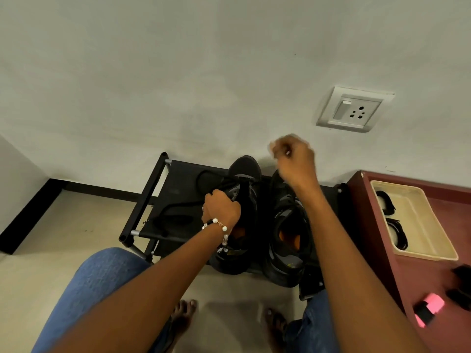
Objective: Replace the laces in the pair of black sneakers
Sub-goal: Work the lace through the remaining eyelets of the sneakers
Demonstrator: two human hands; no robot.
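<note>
While your left hand (222,208) grips the upper of the left black sneaker (239,212) on the low black rack (178,184), your right hand (293,159) is raised above the shoes near the wall, fingers curled in a pinch; it is blurred, and you cannot tell whether a lace runs from it. The right black sneaker (289,233) stands just beside the first, both showing orange insoles. A loose black lace (175,212) lies on the rack to the left. On the maroon cabinet (407,273) at right, a cream tray (418,225) holds coiled black laces (396,233).
</note>
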